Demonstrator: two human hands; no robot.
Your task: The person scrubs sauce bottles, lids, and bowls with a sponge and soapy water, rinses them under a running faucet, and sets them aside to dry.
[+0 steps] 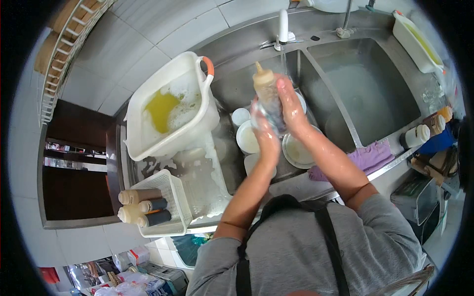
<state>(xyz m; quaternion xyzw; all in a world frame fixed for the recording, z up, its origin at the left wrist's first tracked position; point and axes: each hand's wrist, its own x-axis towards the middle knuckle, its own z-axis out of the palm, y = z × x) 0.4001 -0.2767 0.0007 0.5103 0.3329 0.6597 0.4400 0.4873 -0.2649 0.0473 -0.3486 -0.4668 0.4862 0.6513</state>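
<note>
Between my two hands I hold a clear squeeze bottle (pixel 269 93) with a tan pointed nozzle cap, tilted with its tip up, over the left sink basin. My left hand (pixel 265 134) grips its lower left side; the fingers are partly blurred. My right hand (pixel 292 106) is closed along its right side, thumb up near the cap. Both hands look wet. Water runs from the white faucet (pixel 283 27) just behind the bottle. Below my hands, bowls (pixel 247 138) and a round white dish (pixel 297 153) lie in the basin.
A white tub (pixel 170 140) of soapy yellow-green liquid stands at left. Several squeeze bottles lie in a white basket (pixel 180 217). The right basin (pixel 377 89) holds cloudy water. A purple cloth (pixel 370 157) hangs over the front edge, near sauce bottles (pixel 417 136).
</note>
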